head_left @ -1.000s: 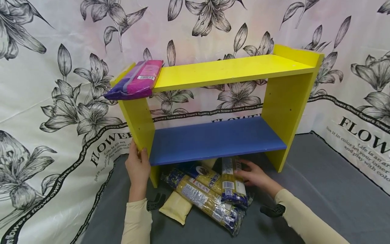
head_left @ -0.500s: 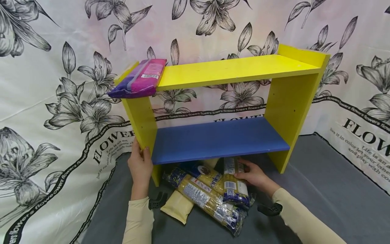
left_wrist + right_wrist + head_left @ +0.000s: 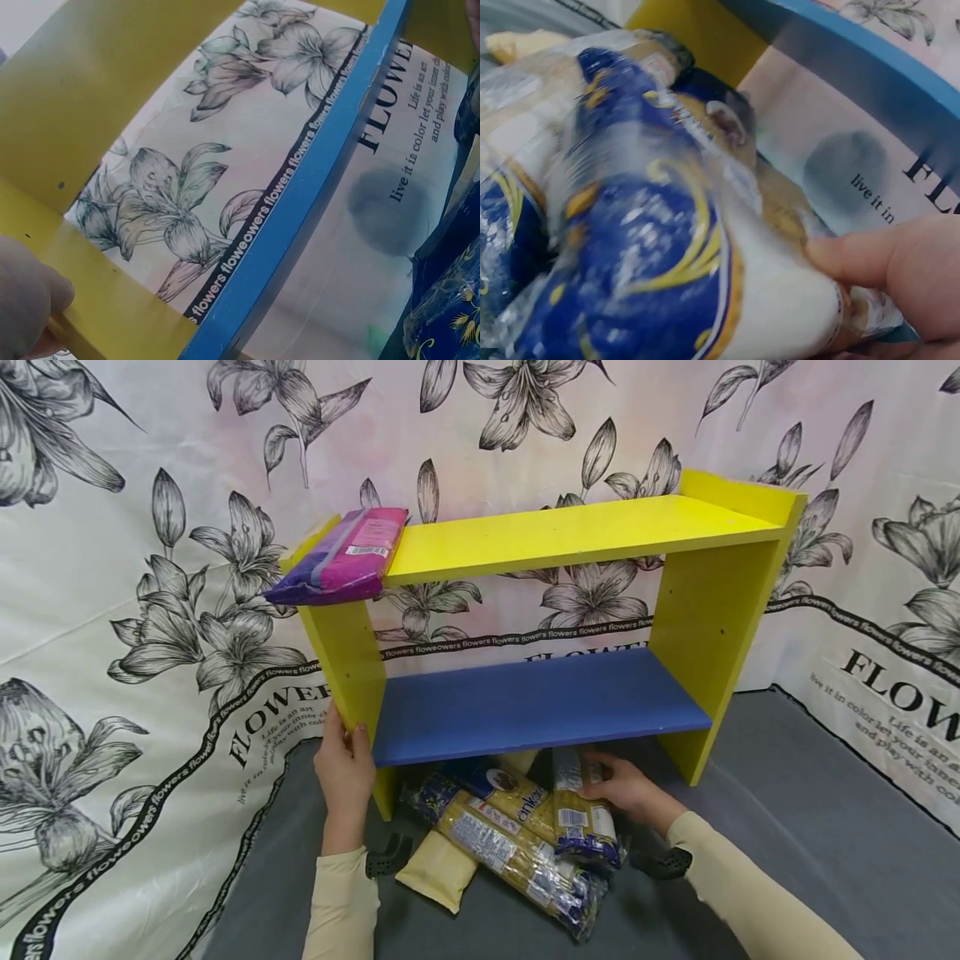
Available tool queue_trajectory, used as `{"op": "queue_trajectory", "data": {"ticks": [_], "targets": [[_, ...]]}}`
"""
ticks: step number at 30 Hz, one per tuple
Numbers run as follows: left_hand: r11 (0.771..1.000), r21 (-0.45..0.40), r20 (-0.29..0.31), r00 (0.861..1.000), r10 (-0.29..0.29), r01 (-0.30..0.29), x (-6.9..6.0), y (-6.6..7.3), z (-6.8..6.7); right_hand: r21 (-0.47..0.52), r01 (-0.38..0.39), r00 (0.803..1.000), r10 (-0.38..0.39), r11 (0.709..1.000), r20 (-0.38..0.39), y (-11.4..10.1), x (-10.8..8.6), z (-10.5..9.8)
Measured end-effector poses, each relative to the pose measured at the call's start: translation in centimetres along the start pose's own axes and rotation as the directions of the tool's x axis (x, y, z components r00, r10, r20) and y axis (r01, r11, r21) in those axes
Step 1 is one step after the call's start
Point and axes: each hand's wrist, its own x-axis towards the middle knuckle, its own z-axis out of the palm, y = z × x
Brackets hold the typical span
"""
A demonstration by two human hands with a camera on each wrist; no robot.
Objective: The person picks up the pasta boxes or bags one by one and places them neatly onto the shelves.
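My left hand holds the left side panel of a small yellow shelf unit, thumb on the front edge. In the left wrist view the thumb lies against the yellow panel. Below the blue shelf board, my right hand grips a clear and blue pasta packet. The right wrist view shows the thumb pressed on that packet's side. Another long pasta packet lies slantwise beside it, with a blue-and-yellow packet behind, partly covered. The right hand's other fingers are mostly hidden.
A pink and purple packet lies on the left end of the top shelf. One small pale yellow packet rests on the grey table near the left forearm. A flower-printed cloth hangs behind.
The pasta packet in my right hand has shifted and tilted slightly to the right. My left hand stays on the side panel, and the head view has moved a little.
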Motion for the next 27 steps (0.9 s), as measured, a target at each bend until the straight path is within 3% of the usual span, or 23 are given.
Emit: {"op": "queue_trajectory", "data": {"ticks": [4,8,17,20,27], "targets": [[1.0,-0.006,0.004,1.0,0.001,-0.001,-0.1,0.0,0.1,0.033,0.001,0.998,-0.003,0.999,0.056,0.1,-0.8,-1.1],[1.0,-0.011,0.004,1.0,0.005,-0.005,0.0,0.1,0.2,0.077,0.023,0.987,-0.035,0.997,0.16,0.5,-2.1,-2.4],[1.0,-0.015,-0.01,1.0,0.006,-0.006,-0.1,-0.2,0.1,0.171,-0.017,0.911,-0.055,0.985,0.409,2.0,-5.7,-4.7],[1.0,-0.014,-0.013,1.0,0.008,-0.009,-0.1,-0.1,0.1,0.165,-0.02,0.898,-0.054,0.986,0.436,2.5,-6.8,-5.3],[1.0,-0.005,-0.021,1.0,0.017,-0.017,-0.1,0.3,0.1,0.042,0.128,0.899,-0.133,0.991,0.417,3.6,-9.3,-6.1]]}}
